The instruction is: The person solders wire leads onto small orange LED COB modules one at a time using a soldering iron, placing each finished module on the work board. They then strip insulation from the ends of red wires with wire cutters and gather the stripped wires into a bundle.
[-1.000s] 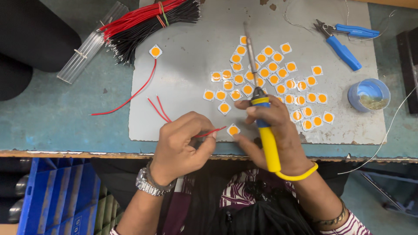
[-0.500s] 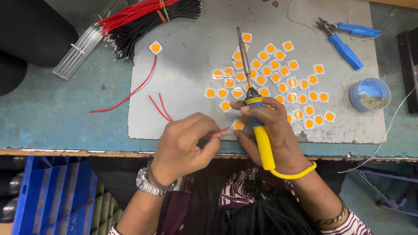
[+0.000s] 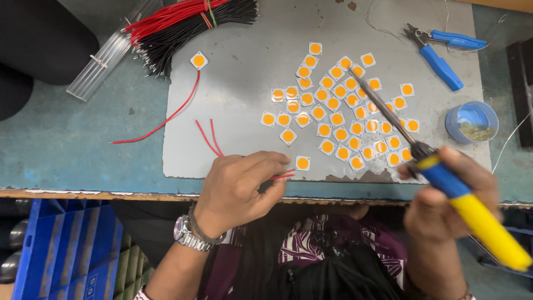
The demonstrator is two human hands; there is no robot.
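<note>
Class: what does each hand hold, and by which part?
Left hand: thin red wires, near their ends. Right hand: blue-and-yellow-handled soldering iron, by its handle.

Figure: the worker's own body, seen from above at the near edge of the desk. Left hand (image 3: 239,186): bare, no glove and no ring visible; the forearm is bare as far as the frame shows. Left wrist: a silver metal wristwatch (image 3: 186,232) with a round case, a pale dial and a linked bracelet. Right hand (image 3: 449,205): bare, ungloved. Right wrist: a thin band or bangle barely shows at the bottom edge, too cropped to describe. Torso: a garment (image 3: 311,250) patterned in purple, white and black, partly covered by dark cloth or hair; which cannot be told.
</note>
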